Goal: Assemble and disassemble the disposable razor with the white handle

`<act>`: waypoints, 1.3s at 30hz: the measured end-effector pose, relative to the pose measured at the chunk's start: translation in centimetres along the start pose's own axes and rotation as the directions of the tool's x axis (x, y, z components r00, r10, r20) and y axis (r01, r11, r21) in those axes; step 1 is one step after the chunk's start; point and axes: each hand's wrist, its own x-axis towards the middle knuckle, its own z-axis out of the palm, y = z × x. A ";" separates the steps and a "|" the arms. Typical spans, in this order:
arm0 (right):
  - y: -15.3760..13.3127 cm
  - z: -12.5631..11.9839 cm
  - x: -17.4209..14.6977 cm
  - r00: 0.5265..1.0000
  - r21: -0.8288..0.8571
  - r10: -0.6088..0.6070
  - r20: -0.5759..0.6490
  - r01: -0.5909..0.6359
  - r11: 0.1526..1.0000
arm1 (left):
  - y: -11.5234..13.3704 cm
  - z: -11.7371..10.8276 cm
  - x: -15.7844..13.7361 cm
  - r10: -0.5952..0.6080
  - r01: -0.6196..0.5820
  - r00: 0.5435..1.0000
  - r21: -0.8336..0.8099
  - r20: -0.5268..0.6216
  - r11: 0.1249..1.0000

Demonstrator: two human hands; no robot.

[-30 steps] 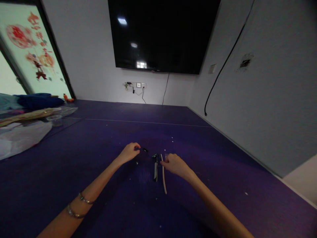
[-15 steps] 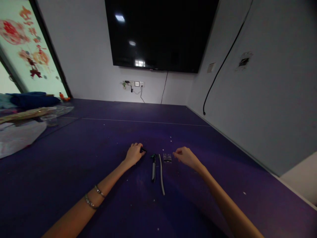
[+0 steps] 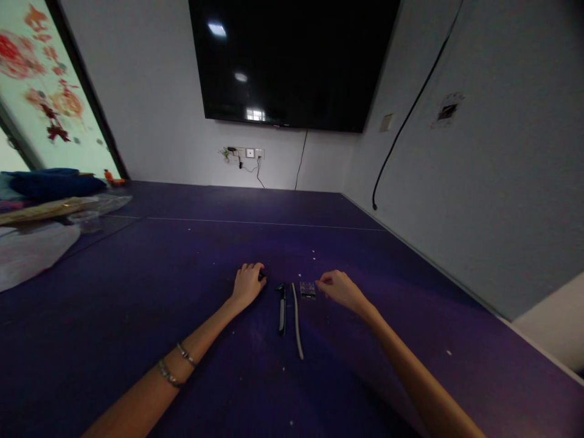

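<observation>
My left hand (image 3: 247,283) rests on the purple tabletop, fingers curled over a small black thing (image 3: 261,275), mostly hidden under them; its kind is not clear. Just right of that hand lies a black-and-grey handled tool (image 3: 282,313) with a short crosswise head, shaped like a razor. Beside it stretches a thin, slightly bent grey tube or piece of cable (image 3: 297,322). A small clear plastic piece (image 3: 308,291) with dark parts sits at the upper end of the grey length. My right hand (image 3: 338,287) is closed, its fingertips pinched together close to the clear piece's right side.
Folded blue cloth (image 3: 52,184), a clear plastic cup (image 3: 87,222) and white sheeting (image 3: 36,255) lie at the left. A black cable (image 3: 406,118) hangs along the right wall. White specks dot the purple surface (image 3: 182,261). A television (image 3: 296,61) hangs ahead.
The view has shifted slightly, so the surroundings sit a little further left. Both hands and the things between them keep nearly the same places.
</observation>
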 end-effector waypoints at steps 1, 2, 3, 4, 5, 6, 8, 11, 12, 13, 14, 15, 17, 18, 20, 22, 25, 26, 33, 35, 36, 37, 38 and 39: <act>-0.1 0.0 0.0 1.000 0.008 -0.011 -0.004 0.011 1.000 | 0.0 0.0 0.1 0.009 -0.009 1.000 -0.016 -0.014 1.000; -0.1 0.0 -0.1 1.000 0.017 -0.026 -0.013 0.026 1.000 | 0.1 -0.1 0.1 0.022 -0.023 0.999 -0.040 -0.031 0.999; -0.2 0.0 -0.1 0.999 0.028 -0.043 -0.028 0.044 0.999 | 0.2 -0.3 0.2 0.040 -0.043 0.998 -0.072 -0.052 0.996; -0.4 0.1 -0.1 0.997 0.044 -0.063 -0.048 0.065 0.997 | 0.4 -0.6 0.2 0.062 -0.070 0.995 -0.109 -0.079 0.992; -0.6 0.1 -0.1 0.994 0.068 -0.086 -0.069 0.091 0.994 | 0.7 -1.0 0.2 0.089 -0.105 0.990 -0.147 -0.113 0.984; -0.8 0.1 -0.2 0.990 0.108 -0.111 -0.086 0.120 0.987 | 1.2 -1.4 0.2 0.121 -0.148 0.981 -0.183 -0.154 0.972; -1.5 0.2 -0.4 0.985 0.245 -0.142 -0.101 0.163 0.956 | 2.3 -2.6 -0.2 0.197 -0.256 0.949 -0.235 -0.245 0.938; -2.9 0.3 -0.9 0.991 0.524 -0.130 -0.038 0.130 0.841 | 4.2 -4.3 -1.4 0.318 -0.415 0.887 -0.275 -0.334 0.867; -3.4 0.4 -1.1 0.992 0.602 -0.123 -0.008 0.103 0.792 | 4.8 -4.9 -1.9 0.349 -0.451 0.871 -0.281 -0.345 0.847; -3.9 0.5 -1.3 0.992 0.663 -0.124 0.018 0.081 0.744 | 5.3 -5.3 -2.4 0.376 -0.481 0.857 -0.286 -0.351 0.829; -4.3 0.6 -1.5 0.991 0.711 -0.132 0.037 0.067 0.700 | 5.8 -5.7 -2.8 0.391 -0.500 0.847 -0.291 -0.359 0.816; -4.6 0.7 -1.7 0.989 0.746 -0.141 0.046 0.060 0.663 | 6.1 -6.0 -3.2 0.404 -0.515 0.839 -0.294 -0.364 0.805; -5.2 0.9 -2.0 0.986 0.793 -0.157 0.052 0.055 0.606 | 6.5 -6.4 -3.8 0.421 -0.536 0.828 -0.299 -0.371 0.790; -5.4 1.0 -2.1 0.986 0.809 -0.160 0.053 0.052 0.585 | 6.6 -6.6 -4.0 0.427 -0.543 0.824 -0.301 -0.373 0.784; -5.7 1.2 -2.3 0.985 0.833 -0.161 0.061 0.039 0.551 | 6.7 -6.7 -4.2 0.431 -0.551 0.818 -0.304 -0.381 0.777; -5.8 1.3 -2.4 0.985 0.851 -0.159 0.072 0.023 0.525 | 6.7 -6.8 -4.3 0.428 -0.554 0.815 -0.307 -0.391 0.774; -6.0 1.4 -2.4 0.986 0.868 -0.151 0.074 0.011 0.496 | 6.9 -6.9 -4.4 0.428 -0.562 0.807 -0.307 -0.407 0.768; -6.0 1.4 -2.4 0.987 0.871 -0.148 0.071 0.011 0.491 | 6.9 -6.9 -4.5 0.431 -0.568 0.802 -0.305 -0.413 0.765; -5.7 1.4 -2.2 0.991 0.862 -0.127 0.039 0.030 0.506 | 7.1 -6.7 -4.5 0.443 -0.581 0.794 -0.305 -0.416 0.755; -5.5 1.3 -2.1 0.991 0.848 -0.128 0.022 0.049 0.527 | 7.0 -6.7 -4.5 0.433 -0.576 0.797 -0.313 -0.422 0.755; -5.4 1.2 -2.1 0.991 0.840 -0.130 0.013 0.059 0.539 | 6.9 -6.7 -4.5 0.425 -0.572 0.799 -0.318 -0.426 0.756; -5.3 1.1 -2.0 0.991 0.832 -0.130 0.005 0.068 0.551 | 6.9 -6.6 -4.5 0.417 -0.568 0.801 -0.324 -0.429 0.757; -5.2 0.9 -2.0 0.992 0.823 -0.128 -0.002 0.074 0.562 | 6.9 -6.6 -4.4 0.409 -0.562 0.804 -0.329 -0.432 0.759; -5.1 0.8 -1.9 0.992 0.816 -0.126 -0.007 0.079 0.572 | 6.8 -6.6 -4.4 0.402 -0.557 0.808 -0.334 -0.432 0.761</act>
